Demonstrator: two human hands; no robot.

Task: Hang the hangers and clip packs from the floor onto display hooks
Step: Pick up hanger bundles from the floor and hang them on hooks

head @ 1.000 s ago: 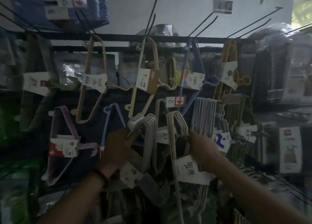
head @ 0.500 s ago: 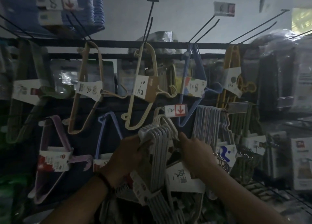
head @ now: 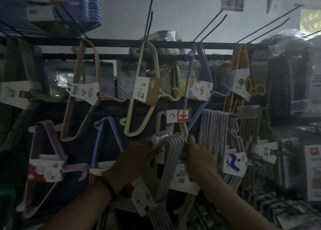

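DIM SHOP AISLE: A person's left hand grips the top of a grey hanger bundle, held at 6 o'clock of the price tag that hides its display hook. The right hand, at the bundle's 3 o'clock, clasps a labelled pack. Crowded neighbouring hangers could snag, and a missed hook would likely drop the bundle.

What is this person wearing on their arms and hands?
No sleeves show on either forearm. The left hand and right hand are bare, without gloves. A dark wristband with a reddish tinge circles the left wrist; the dim light hides finer detail.
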